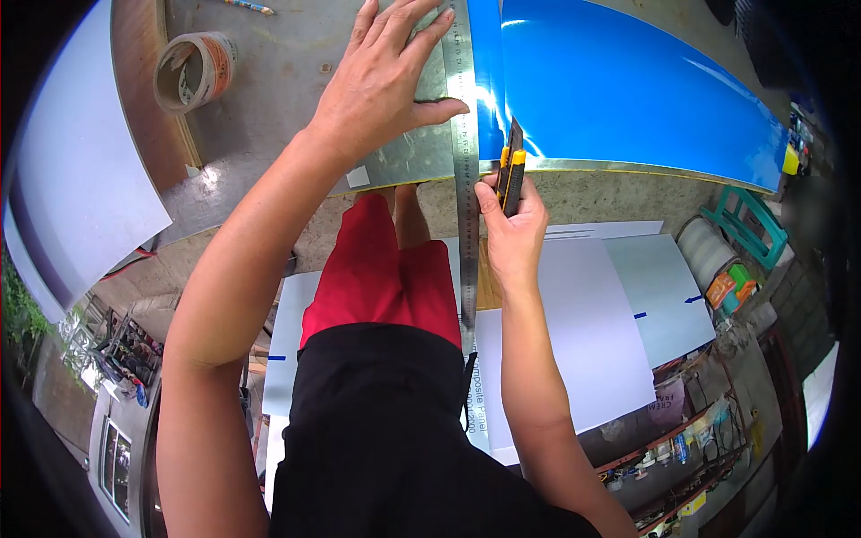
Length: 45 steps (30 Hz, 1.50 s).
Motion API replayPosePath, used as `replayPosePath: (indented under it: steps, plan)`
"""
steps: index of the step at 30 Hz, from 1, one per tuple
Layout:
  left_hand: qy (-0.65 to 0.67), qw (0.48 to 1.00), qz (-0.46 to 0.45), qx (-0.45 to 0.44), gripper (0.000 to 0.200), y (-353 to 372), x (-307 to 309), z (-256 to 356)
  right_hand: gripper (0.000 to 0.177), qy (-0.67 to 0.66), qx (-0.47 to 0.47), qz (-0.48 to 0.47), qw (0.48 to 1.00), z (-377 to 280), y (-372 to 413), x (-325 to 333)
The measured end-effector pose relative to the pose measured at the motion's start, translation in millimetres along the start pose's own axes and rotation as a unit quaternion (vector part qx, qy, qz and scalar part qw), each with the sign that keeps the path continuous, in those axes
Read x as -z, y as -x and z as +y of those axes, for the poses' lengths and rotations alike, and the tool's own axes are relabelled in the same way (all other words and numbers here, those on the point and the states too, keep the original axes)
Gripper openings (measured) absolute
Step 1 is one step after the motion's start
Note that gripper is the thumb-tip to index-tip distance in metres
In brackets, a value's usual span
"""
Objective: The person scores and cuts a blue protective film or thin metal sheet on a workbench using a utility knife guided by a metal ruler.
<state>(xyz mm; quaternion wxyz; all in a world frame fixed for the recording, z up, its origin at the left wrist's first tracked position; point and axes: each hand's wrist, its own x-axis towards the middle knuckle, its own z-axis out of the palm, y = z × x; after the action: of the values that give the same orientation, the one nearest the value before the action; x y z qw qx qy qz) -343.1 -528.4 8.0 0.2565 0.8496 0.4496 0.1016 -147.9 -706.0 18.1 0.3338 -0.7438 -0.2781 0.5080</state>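
My left hand (381, 85) lies with fingers spread on the grey metal tabletop (278, 99), its thumb tip at the edge of a long steel ruler (463, 108). The ruler runs over the table's near edge toward my body. My right hand (516, 238) is wrapped around a black and yellow utility knife (509, 184), blade out and pointing away from me. The blade overlaps a glossy blue sheet (628, 90) near a straight line in it. Between that line and the ruler runs a narrow blue strip (489, 63).
A cardboard tape core (221, 70) stands on the table at left, near a pen or pencil (248, 6). White panels (81, 134) curve along the left side; more pale panels (565, 332) lie beneath my right arm. A teal stool (744, 224) and a cluttered shelf (673, 448) are at right.
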Motion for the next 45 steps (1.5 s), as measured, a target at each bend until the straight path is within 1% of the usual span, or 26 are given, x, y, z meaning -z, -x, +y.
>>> replayPosePath:
  steps: [4, 6, 8, 9, 19, 20, 21, 27, 30, 35, 45]
  plan:
    - [-0.016, 1.0, -0.013, 0.0, 0.105, -0.5, 1.3, 0.1, 0.015, 0.0, -0.002, 0.007, 1.0, -4.6, 1.7, -1.7]
    - [-0.024, 1.0, -0.016, -0.001, 0.105, -0.2, -5.2, -1.1, 0.019, 0.042, -0.01, 0.027, 0.999, -5.7, 1.9, -3.7]
    - [-0.007, 0.994, 0.106, -0.02, 0.102, 0.0, -16.5, -0.9, 0.021, 0.033, -0.008, 0.036, 0.999, -6.7, 2.0, -7.2]
    - [-0.008, 0.994, 0.107, -0.021, 0.102, 1.0, -19.9, -3.7, 0.023, 0.025, -0.008, 0.046, 0.999, -7.1, 2.1, -9.0]
    - [0.018, 0.998, 0.061, 0.003, 0.102, -1.1, -5.5, 1.4, 0.024, 0.049, -0.058, 0.07, 0.995, -16.4, 3.9, -12.8]
    - [0.022, 0.998, 0.057, 0.004, 0.102, -1.4, -5.1, 2.0, 0.023, 0.058, -0.034, 0.073, 0.995, -18.4, 4.2, -12.6]
    - [0.026, 0.998, 0.052, 0.006, 0.102, -1.5, -4.7, 2.0, 0.023, 0.058, -0.033, 0.073, 0.995, -19.9, 4.5, -12.6]
    - [0.032, 0.999, 0.032, 0.017, 0.103, -2.3, -2.4, 2.4, 0.02, 0.053, -0.04, 0.068, 0.995, -22.1, 5.3, -12.4]
    - [0.035, 0.999, 0.01, 0.025, 0.104, -3.1, 0.2, 3.0, 0.02, 0.052, -0.059, 0.068, 0.995, -26.0, 5.9, -12.8]
    - [0.04, 0.999, 0.003, 0.025, 0.104, -3.0, -0.9, 1.8, 0.021, 0.073, -0.079, 0.064, 0.992, -24.2, 7.1, -10.3]
    - [0.047, 0.999, -0.001, 0.026, 0.104, -3.2, 0.0, 1.8, 0.021, 0.076, -0.081, 0.066, 0.992, -28.8, 6.5, -11.4]
